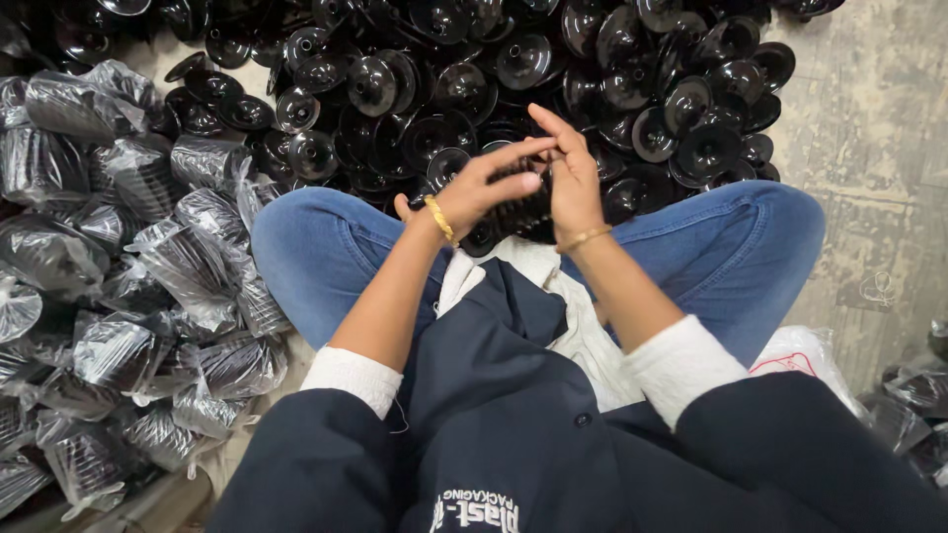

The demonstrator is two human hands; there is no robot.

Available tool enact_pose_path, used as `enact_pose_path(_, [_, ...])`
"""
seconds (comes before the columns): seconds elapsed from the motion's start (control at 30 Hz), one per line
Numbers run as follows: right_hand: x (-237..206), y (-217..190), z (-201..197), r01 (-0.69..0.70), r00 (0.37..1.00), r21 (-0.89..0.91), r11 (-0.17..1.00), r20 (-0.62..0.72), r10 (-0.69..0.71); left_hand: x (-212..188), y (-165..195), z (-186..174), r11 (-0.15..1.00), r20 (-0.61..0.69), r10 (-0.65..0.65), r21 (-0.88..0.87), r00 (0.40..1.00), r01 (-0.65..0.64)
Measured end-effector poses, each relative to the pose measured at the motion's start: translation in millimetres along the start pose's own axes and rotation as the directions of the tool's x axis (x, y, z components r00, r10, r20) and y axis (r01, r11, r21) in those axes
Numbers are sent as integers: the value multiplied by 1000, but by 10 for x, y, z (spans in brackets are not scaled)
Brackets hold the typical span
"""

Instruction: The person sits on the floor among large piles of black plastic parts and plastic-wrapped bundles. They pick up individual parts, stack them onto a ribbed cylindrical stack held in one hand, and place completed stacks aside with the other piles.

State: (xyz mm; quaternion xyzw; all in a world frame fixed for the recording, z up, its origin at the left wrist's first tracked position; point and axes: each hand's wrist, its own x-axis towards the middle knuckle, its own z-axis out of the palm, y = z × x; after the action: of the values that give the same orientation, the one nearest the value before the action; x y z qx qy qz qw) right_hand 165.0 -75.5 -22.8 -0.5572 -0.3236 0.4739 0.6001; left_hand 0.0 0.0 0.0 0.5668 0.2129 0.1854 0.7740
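Observation:
I sit cross-legged on the floor in blue jeans. Both hands meet in front of me around a stack of black plastic caps [521,202]. My left hand [486,184] curls over the stack from the left, fingers on top. On the stack's right side, my right hand [571,178] holds it with fingers stretched upward. Each wrist carries a gold bangle. The stack is mostly hidden between the hands.
A big heap of loose black round caps [474,69] spreads just past my knees. Several clear bags packed with black caps [118,296] pile up at my left. A white plastic bag [805,353] and more bagged caps [913,415] lie at my right on the concrete floor [869,138].

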Motion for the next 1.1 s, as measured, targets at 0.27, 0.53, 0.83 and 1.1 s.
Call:
enact_pose_path(0.27, [27,-613,-205,56,816,-81,995,577,1,-48,3,-26,999,0,33,-6,999,-33])
enact_pose_path(0.53, [-88,-278,21,-110,968,289,951,250,36,-18,18,15,997,18,-27,-66,999,29])
enact_pose_path(0.83, [-77,-403,-73,-90,925,123,988,378,37,-6,68,-19,970,35,20,-241,999,-11])
enact_pose_path(1.1, [-15,-413,-79,39,924,-44,998,382,-19,3,79,16,997,-20,73,9,997,-73])
